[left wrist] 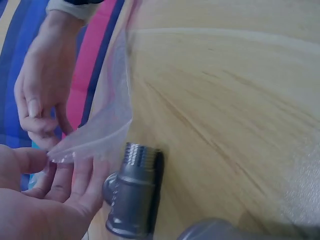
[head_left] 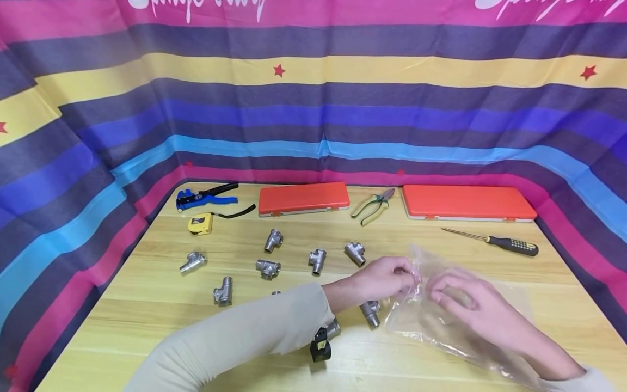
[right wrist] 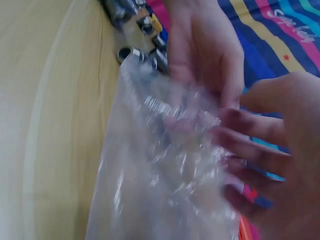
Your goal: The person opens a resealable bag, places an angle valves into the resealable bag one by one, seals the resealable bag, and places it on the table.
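My left hand (head_left: pixel 379 280) pinches the edge of a clear plastic bag (head_left: pixel 426 326) between thumb and fingers. Close to the bag's other side is my right hand (head_left: pixel 477 307), its fingers loosely bent. In the right wrist view, the right hand (right wrist: pixel 295 150) is blurred, with fingers apart beside the crinkled bag (right wrist: pixel 150 200); no firm grip shows. A metal threaded tee fitting (head_left: pixel 370 313) lies on the table just below the left hand. The left wrist view shows a tee fitting (left wrist: pixel 134 192) beside the left fingers. I make out nothing inside the bag.
Several more tee fittings (head_left: pixel 317 261) are scattered leftward across the wooden table (head_left: pixel 147 332). Along the back lie a blue wire stripper (head_left: pixel 208 197), tape measure (head_left: pixel 200 224), two red cases (head_left: pixel 303 198), (head_left: pixel 467 201) and pliers (head_left: pixel 374 207). A screwdriver (head_left: pixel 513 245) is at right.
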`<act>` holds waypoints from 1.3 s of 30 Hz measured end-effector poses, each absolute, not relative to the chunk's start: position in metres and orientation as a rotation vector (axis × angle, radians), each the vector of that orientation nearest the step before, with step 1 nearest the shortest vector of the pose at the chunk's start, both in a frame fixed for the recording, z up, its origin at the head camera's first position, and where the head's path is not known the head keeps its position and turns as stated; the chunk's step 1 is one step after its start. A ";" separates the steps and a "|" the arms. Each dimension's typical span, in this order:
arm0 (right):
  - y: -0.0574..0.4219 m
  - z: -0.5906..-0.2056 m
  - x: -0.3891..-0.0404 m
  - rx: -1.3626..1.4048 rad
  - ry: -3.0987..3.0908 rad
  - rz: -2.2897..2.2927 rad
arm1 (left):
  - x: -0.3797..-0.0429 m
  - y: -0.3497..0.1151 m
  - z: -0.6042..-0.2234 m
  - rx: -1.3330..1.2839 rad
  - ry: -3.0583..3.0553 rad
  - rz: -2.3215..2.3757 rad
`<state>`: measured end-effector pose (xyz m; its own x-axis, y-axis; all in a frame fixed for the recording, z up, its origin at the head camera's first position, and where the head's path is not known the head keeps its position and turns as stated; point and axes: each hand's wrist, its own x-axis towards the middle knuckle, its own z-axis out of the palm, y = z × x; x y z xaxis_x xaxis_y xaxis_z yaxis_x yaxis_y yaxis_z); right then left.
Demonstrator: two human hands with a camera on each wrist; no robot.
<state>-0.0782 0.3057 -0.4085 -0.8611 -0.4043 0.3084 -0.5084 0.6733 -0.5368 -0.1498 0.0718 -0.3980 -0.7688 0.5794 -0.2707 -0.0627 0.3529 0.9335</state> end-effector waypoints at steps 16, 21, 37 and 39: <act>0.354 -0.445 -0.062 0.733 -2.799 0.554 | -0.166 0.064 -0.393 0.379 1.488 1.654; 0.368 -0.452 -0.062 0.697 -2.829 0.583 | -0.169 0.063 -0.393 0.389 1.500 1.690; 0.400 -0.454 -0.070 0.784 -2.802 0.536 | -0.163 0.058 -0.392 0.645 1.569 1.558; 0.403 -0.454 -0.072 0.797 -2.796 0.544 | -0.162 0.058 -0.391 0.668 1.574 1.549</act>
